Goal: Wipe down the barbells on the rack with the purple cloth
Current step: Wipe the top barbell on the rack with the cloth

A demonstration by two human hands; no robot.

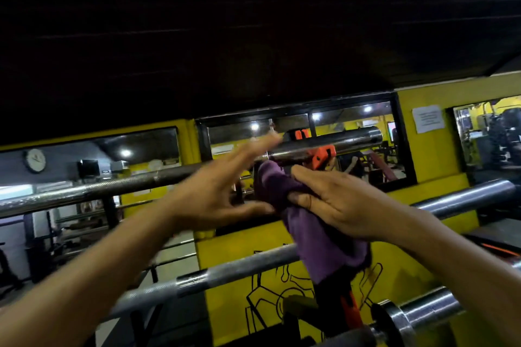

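Your right hand (335,200) pinches the soft, limp purple cloth (318,236); your left hand (222,186) is spread open, holding nothing. Wrap the cloth round the stiff, heavy top barbell (332,144) to wipe.

Yellow wall (428,149) w/ mirrors (352,144), clock (35,160), dark ceiling (253,22).

Your two forearms enter from the lower corners, both bare to the frame edge; no sleeve, cuff, watch or band shows on either. Your left hand (217,191) is motion-blurred, so fingertip detail is unreadable. Your right hand (341,203) is sharper: no rings or gloves, short thumbnail visible.
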